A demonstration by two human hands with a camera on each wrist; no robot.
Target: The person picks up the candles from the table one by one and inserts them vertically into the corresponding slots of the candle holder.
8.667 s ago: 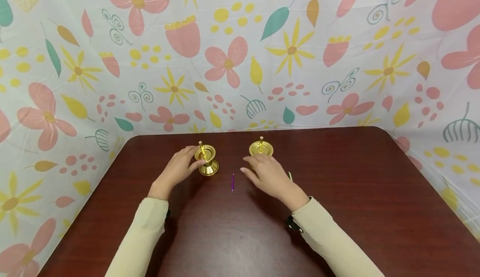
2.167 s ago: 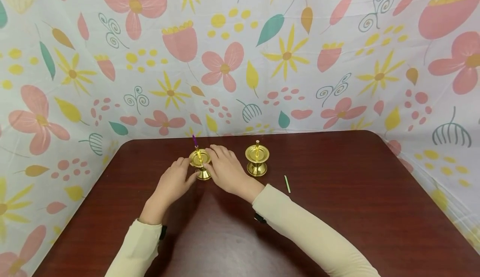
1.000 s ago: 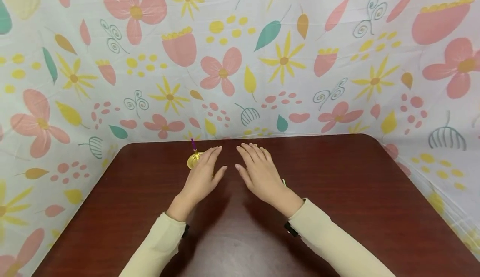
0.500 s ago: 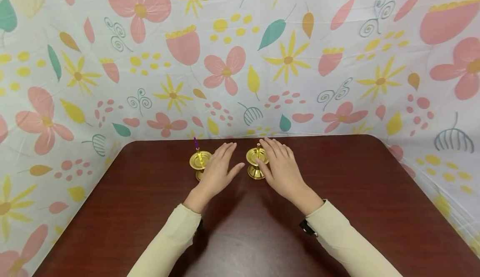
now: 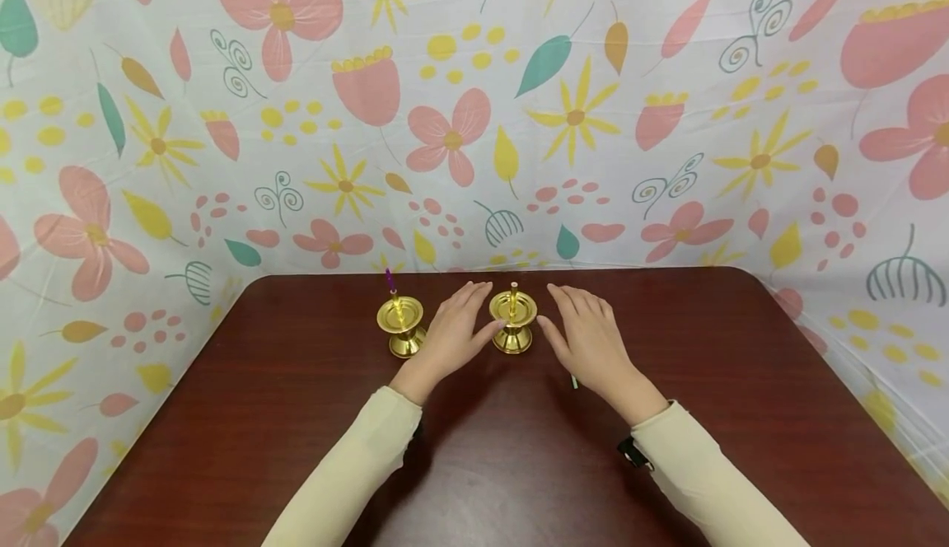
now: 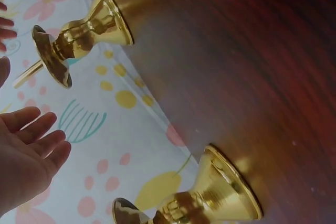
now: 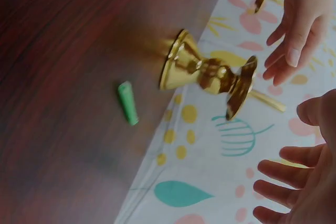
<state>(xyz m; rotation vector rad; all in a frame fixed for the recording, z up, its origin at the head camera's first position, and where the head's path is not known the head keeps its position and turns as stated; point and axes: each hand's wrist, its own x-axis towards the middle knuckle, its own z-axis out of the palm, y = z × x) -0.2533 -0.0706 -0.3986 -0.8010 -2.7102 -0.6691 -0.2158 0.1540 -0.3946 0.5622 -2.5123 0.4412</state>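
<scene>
Two brass candle holders stand upright on the table. Into the tube of the left holder (image 5: 405,341) is set a thin purple candle (image 5: 390,281); the tube of the right holder (image 5: 513,339) bears none. My left hand (image 5: 451,334) hovers between the holders, fingers straight and thumb toward the right holder. On that holder's other side, my right hand (image 5: 593,341) is held with fingers spread, apart from the brass in the right wrist view. A short green candle (image 7: 127,103) lies on the wood, partly covered by my right hand in the head view.
The dark reddish-brown table (image 5: 489,465) runs back to a white cloth (image 5: 474,209) printed with flowers and leaves. Dark bands (image 5: 633,452) show at the wrists below pale sleeves.
The purple candle, earlier lying on the table, now stands in the left holder. During the last second both hands have shifted right, uncovering the left holder and coming to either side of the right one.
</scene>
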